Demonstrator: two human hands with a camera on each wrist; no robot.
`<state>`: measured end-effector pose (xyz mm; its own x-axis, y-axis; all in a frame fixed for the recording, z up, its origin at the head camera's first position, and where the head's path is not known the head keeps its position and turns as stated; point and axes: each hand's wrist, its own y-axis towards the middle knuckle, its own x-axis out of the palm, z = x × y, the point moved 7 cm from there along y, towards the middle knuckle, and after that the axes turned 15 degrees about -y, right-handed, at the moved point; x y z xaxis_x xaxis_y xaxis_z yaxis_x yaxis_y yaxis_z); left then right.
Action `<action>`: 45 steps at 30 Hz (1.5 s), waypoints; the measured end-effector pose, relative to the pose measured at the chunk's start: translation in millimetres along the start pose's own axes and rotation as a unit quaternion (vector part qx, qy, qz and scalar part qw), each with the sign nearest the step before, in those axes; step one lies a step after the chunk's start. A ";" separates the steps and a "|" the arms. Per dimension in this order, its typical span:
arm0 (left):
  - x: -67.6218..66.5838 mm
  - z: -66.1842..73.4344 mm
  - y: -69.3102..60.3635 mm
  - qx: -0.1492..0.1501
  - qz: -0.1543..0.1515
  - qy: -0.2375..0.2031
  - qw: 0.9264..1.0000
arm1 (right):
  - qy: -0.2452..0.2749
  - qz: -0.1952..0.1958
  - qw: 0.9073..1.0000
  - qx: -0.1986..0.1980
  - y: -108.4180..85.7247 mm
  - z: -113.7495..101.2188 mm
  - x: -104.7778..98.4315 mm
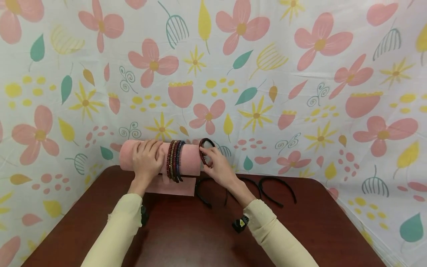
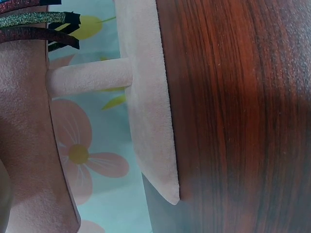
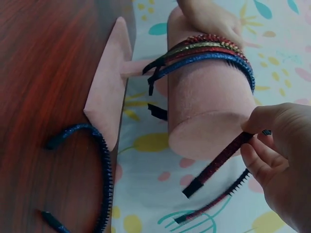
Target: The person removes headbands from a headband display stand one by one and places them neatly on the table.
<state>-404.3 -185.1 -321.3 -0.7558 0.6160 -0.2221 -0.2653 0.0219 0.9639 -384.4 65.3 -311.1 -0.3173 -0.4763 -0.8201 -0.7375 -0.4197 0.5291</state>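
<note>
- Nearest to me, below all fingers, I see a dark red-brown wooden table (image 1: 186, 230).
- On it, lower than the right fingers: dark curved headbands (image 3: 106, 167).
- Right hand (image 1: 218, 167): thumb and fingers are clamped on a thin dark-red glittery headband (image 3: 218, 161), just beside the pink fabric-covered cylinder (image 1: 191, 160).
- Left hand (image 1: 146, 157): fingers are bent over this cylinder, holding it.
- Between both hands' fingers, several glittery headbands (image 3: 209, 57) sit around it.
- Behind the fingers: white flowered cloth (image 1: 208, 116).

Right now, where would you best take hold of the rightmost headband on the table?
I'd pinch the rightmost headband at its curved middle, coming from above: it appears to lie on the table with its bend on the far side and its two ends nearer.
</note>
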 end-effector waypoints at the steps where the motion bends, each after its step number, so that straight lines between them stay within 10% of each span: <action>1: 0.0 0.4 -1.3 0.000 0.001 -0.001 1.000 | -0.001 -0.001 1.000 -0.001 -2.2 1.0 1.1; 45: 0.4 0.5 -1.9 -0.004 -0.001 -0.009 1.000 | -0.013 -0.017 0.992 0.124 -64.0 110.9 -12.5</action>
<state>-403.8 -184.5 -323.2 -0.7439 0.6306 -0.2214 -0.2721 0.0168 0.9621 -399.3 183.8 -358.9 -0.3013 -0.4441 -0.8438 -0.8711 -0.2316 0.4330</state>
